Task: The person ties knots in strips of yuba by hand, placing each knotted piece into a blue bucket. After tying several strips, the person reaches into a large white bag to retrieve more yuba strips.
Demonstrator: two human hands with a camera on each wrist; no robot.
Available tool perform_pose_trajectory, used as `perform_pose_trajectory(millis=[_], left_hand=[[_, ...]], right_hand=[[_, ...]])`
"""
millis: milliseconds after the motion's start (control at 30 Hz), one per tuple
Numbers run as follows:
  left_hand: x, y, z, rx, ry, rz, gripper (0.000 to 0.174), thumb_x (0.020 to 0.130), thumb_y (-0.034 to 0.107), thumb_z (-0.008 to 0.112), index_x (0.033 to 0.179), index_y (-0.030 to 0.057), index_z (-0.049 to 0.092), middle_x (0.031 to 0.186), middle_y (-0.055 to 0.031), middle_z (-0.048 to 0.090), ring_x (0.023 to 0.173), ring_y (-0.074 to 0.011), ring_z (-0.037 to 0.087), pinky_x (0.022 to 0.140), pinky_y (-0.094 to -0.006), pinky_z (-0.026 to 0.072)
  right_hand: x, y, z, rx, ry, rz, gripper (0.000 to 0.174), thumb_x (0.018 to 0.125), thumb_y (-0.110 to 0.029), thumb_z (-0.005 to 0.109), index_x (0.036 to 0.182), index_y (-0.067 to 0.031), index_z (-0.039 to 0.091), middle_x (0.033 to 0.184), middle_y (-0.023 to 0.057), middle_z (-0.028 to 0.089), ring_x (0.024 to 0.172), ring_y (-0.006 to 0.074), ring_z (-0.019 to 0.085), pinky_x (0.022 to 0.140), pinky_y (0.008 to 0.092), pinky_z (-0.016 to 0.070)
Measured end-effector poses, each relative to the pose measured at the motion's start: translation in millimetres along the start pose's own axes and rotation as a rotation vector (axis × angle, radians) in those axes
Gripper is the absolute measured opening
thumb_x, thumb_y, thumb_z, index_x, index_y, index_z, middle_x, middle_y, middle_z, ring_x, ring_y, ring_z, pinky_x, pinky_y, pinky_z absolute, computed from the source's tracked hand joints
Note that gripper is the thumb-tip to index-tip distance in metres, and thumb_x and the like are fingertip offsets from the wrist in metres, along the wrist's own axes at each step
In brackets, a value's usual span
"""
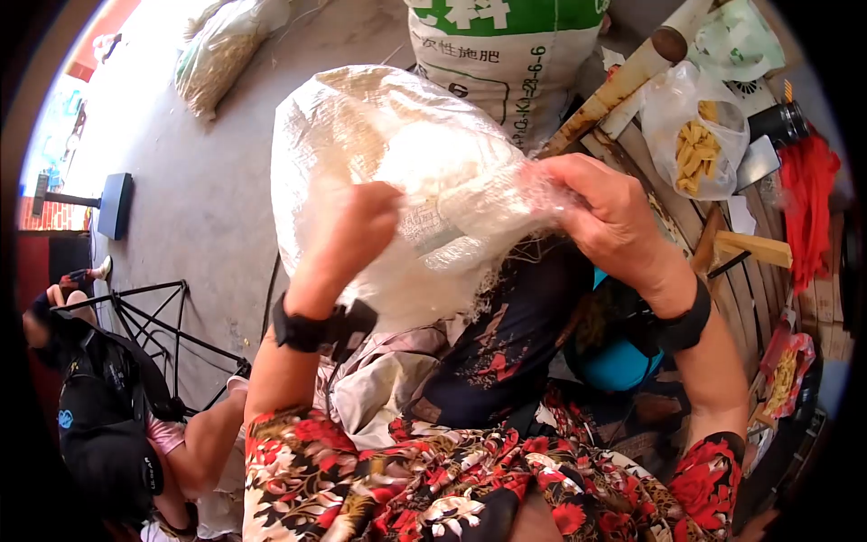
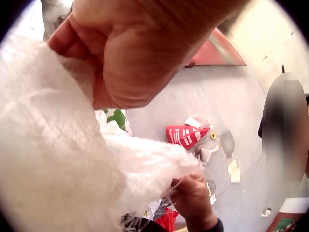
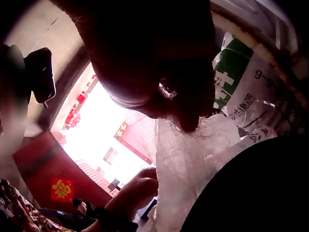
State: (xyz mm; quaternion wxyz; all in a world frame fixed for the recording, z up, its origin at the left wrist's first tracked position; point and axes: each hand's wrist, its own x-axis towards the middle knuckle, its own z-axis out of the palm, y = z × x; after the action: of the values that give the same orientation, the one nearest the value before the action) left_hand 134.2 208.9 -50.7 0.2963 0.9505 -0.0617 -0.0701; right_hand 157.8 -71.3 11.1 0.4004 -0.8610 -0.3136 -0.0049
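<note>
A person lifts a white woven plastic sack (image 1: 388, 154) at chest height over their lap, with both hands closed on it. The left hand (image 1: 361, 226) has its fingers curled round a fold of the thin, translucent weave. The right hand (image 1: 605, 217) pinches the bunched, frayed edge, where loose threads hang down. The sack billows into a crumpled, rounded shape; whether anything is inside cannot be told. Just behind it on the grey concrete floor (image 1: 208, 190) stands a full woven sack (image 1: 506, 63) with a green band and black print. To the right, a clear plastic bag (image 1: 695, 135) holding pale yellow pieces lies on weathered wooden planks (image 1: 750, 298), near a red cloth (image 1: 808, 208). The person wears a red floral-print garment.
</note>
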Motion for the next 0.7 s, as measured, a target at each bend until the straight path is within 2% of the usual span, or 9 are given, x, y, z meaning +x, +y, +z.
perform_pose_trajectory(millis=[67, 200, 267, 300, 367, 433, 600, 667, 700], left_hand=[[-12, -12, -10, -0.551, 0.066, -0.240, 0.025, 0.082, 0.008, 0.055, 0.103, -0.0047, 0.061, 0.080, -0.0135, 0.066, 0.071, -0.0207, 0.063, 0.071, -0.0296, 0.0502], [-29, -18, -65, -1.345, 0.280, -0.202, 0.019, 0.086, 0.003, 0.049, 0.103, -0.0037, 0.053, 0.090, -0.0102, 0.064, 0.073, -0.0157, 0.062, 0.072, -0.0296, 0.0521], [-36, 11, -79, -1.305, 0.339, -0.198, 0.018, 0.090, 0.009, 0.050, 0.101, -0.0017, 0.057, 0.093, -0.0063, 0.064, 0.076, -0.0118, 0.061, 0.072, -0.0256, 0.0497], [-37, 28, -80, -1.282, 0.377, -0.190, 0.017, 0.090, 0.011, 0.050, 0.100, -0.0012, 0.058, 0.092, -0.0052, 0.064, 0.076, -0.0107, 0.060, 0.071, -0.0246, 0.0491], [-39, 36, -77, -1.182, 0.384, -0.160, 0.019, 0.092, 0.018, 0.055, 0.096, 0.0015, 0.063, 0.088, -0.0003, 0.064, 0.074, -0.0052, 0.057, 0.066, -0.0190, 0.0447], [-40, 35, -76, -1.106, 0.415, -0.116, 0.018, 0.091, 0.019, 0.058, 0.094, 0.0028, 0.065, 0.084, 0.0013, 0.064, 0.072, -0.0034, 0.055, 0.064, -0.0172, 0.0430], [-46, 36, -90, -1.002, 0.523, -0.028, 0.015, 0.090, 0.018, 0.061, 0.092, 0.0040, 0.067, 0.080, 0.0034, 0.062, 0.069, -0.0019, 0.053, 0.060, -0.0155, 0.0398], [-51, 34, -98, -0.932, 0.571, -0.019, 0.017, 0.089, 0.019, 0.063, 0.092, 0.0032, 0.067, 0.079, 0.0036, 0.062, 0.069, -0.0018, 0.052, 0.060, -0.0154, 0.0390], [-56, 27, -104, -0.874, 0.575, -0.014, 0.018, 0.089, 0.020, 0.063, 0.092, 0.0031, 0.068, 0.079, 0.0036, 0.062, 0.069, -0.0019, 0.052, 0.060, -0.0155, 0.0390]], right_hand=[[-10, 5, -13, -0.050, -0.151, -0.006, 0.031, 0.073, 0.000, 0.057, 0.103, -0.0061, 0.061, 0.101, 0.0139, 0.061, 0.084, 0.0348, 0.061, 0.074, 0.0361, 0.0502], [-16, -8, -21, -0.204, -0.436, -0.103, 0.032, 0.072, -0.009, 0.061, 0.104, -0.0102, 0.063, 0.115, 0.0143, 0.057, 0.090, 0.0341, 0.061, 0.077, 0.0388, 0.0506], [-10, -26, -31, -0.160, -0.487, -0.049, 0.033, 0.072, -0.011, 0.062, 0.105, -0.0102, 0.063, 0.114, 0.0155, 0.058, 0.091, 0.0342, 0.061, 0.078, 0.0390, 0.0504], [-6, -30, -34, -0.072, -0.399, -0.104, 0.030, 0.075, -0.008, 0.061, 0.105, -0.0043, 0.062, 0.109, 0.0148, 0.059, 0.094, 0.0260, 0.061, 0.079, 0.0338, 0.0490], [7, -57, -43, 0.139, -0.159, 0.272, 0.038, 0.076, -0.013, 0.067, 0.113, -0.0048, 0.059, 0.105, 0.0101, 0.059, 0.087, 0.0161, 0.059, 0.076, 0.0269, 0.0478], [14, -74, -34, 0.053, 0.045, 0.335, 0.048, 0.075, -0.017, 0.071, 0.119, -0.0061, 0.055, 0.108, 0.0088, 0.057, 0.089, 0.0147, 0.058, 0.076, 0.0257, 0.0473], [32, -48, 39, -0.554, 0.074, -0.247, 0.069, 0.079, -0.036, 0.066, 0.129, 0.0021, 0.039, 0.122, 0.0168, 0.049, 0.098, 0.0286, 0.059, 0.076, 0.0371, 0.0506], [47, -15, 62, -0.662, 0.169, -0.237, 0.044, 0.082, -0.027, 0.060, 0.118, -0.0034, 0.052, 0.106, 0.0158, 0.059, 0.087, 0.0274, 0.062, 0.074, 0.0396, 0.0504], [58, -16, 52, -0.478, 0.034, 0.029, 0.029, 0.083, -0.022, 0.057, 0.106, -0.0054, 0.056, 0.094, 0.0146, 0.062, 0.080, 0.0271, 0.063, 0.071, 0.0392, 0.0502]])
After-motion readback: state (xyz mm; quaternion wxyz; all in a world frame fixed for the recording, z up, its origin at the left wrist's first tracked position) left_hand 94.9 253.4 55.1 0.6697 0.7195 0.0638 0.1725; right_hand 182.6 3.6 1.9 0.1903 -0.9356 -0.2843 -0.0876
